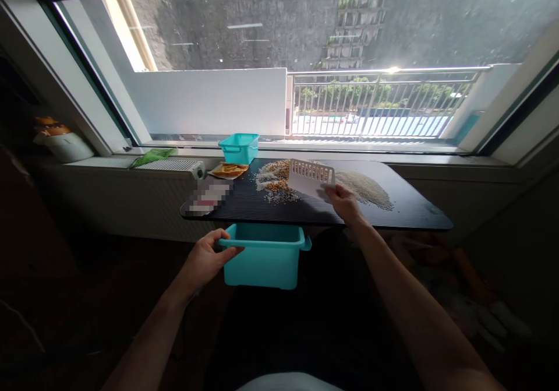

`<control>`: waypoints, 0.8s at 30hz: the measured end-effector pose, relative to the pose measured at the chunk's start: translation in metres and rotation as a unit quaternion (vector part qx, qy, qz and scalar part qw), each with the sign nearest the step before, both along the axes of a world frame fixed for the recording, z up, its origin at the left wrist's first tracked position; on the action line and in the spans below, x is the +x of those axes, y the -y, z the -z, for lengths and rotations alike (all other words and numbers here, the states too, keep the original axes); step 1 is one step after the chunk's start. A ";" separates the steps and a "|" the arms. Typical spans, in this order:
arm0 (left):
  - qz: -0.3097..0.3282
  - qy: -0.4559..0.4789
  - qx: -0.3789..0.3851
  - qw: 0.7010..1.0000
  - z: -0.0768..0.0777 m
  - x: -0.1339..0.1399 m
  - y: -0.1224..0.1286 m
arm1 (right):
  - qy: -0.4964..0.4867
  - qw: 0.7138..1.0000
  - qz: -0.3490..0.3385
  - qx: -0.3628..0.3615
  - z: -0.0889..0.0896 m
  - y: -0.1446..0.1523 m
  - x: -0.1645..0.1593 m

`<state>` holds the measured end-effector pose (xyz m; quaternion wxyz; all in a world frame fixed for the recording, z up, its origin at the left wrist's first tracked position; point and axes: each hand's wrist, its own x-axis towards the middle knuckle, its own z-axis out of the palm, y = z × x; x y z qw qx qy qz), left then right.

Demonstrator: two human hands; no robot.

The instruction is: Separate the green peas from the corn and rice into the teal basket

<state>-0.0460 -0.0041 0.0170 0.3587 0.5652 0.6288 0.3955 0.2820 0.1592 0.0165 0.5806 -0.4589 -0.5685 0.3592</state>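
Observation:
My left hand (208,257) grips the left rim of a turquoise plastic bin (262,266), held just below the table's front edge. The inside that shows is dark, and its bottom is hidden. Over the table, my right hand (345,203) pinches a white plastic panel with a row of slots (309,182) by its lower right corner. Left of the panel lies a pile of yellow kernels mixed with white grains (275,184), partly covered by it. To its right spreads a heap of pale grains (364,188) like rice.
On the black table (414,210) lie an opened orange packet (230,171) and a blurred-out flat item (209,196) at left. A second turquoise bin (239,147) stands behind. A radiator (131,196) with a green cloth (155,156) runs left, below the window.

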 end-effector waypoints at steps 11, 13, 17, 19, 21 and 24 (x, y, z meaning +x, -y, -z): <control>-0.010 -0.018 0.030 0.999 0.010 0.023 -0.009 | -0.022 0.998 -0.049 -0.016 -0.002 0.014 -0.012; -0.010 -0.020 0.036 0.999 0.011 0.024 -0.009 | -0.028 0.998 -0.048 -0.017 -0.005 0.018 -0.010; -0.010 -0.028 0.050 0.998 0.015 0.023 -0.009 | -0.040 0.998 -0.036 -0.025 -0.007 0.020 -0.005; -0.009 -0.034 0.059 0.998 0.016 0.022 -0.009 | -0.048 0.998 -0.029 -0.031 -0.007 0.021 -0.004; -0.008 -0.041 0.070 0.997 0.018 0.022 -0.008 | -0.055 0.997 -0.024 -0.039 -0.006 0.022 -0.004; -0.010 -0.053 0.090 0.994 0.020 0.023 -0.008 | -0.062 0.997 -0.022 -0.051 -0.005 0.026 -0.005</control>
